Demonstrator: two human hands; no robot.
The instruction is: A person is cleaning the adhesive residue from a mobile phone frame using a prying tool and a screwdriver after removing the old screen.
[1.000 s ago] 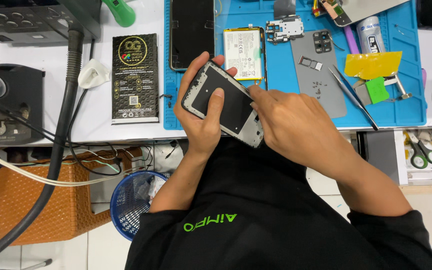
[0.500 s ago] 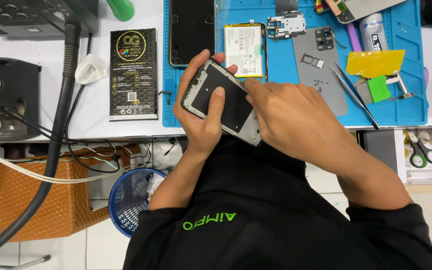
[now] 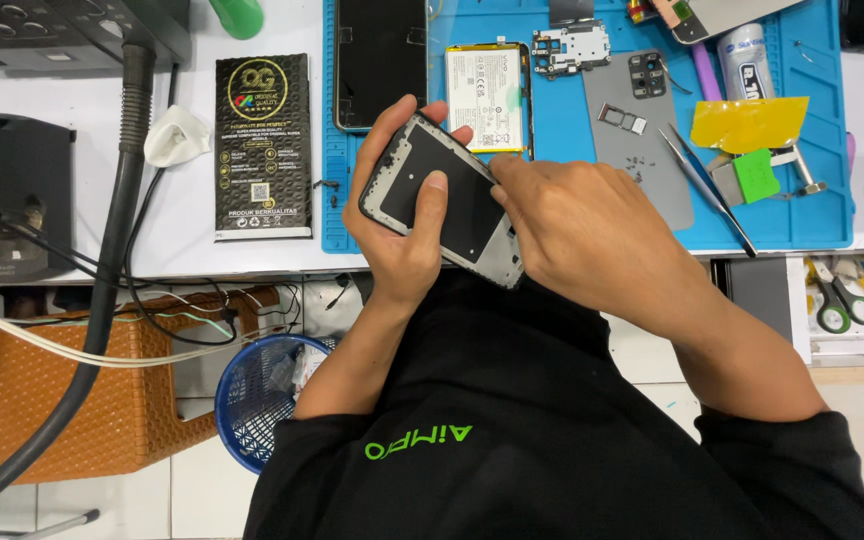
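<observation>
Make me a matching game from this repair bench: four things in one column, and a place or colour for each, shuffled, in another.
Things:
1. phone frame
2. battery
3. scissors
4. waste basket

Descriptions:
A. blue mesh, down on the floor
B. held between the left hand and right hand
C. green handles, at the right edge
D. flat on the blue mat

Pairs: 1-B, 2-D, 3-C, 4-A

Left hand [image 3: 402,235] shifts its thumb onto the phone frame [image 3: 444,200], right hand [image 3: 582,235] slides in closer over its lower edge, and the frame maybe tilts slightly.
</observation>
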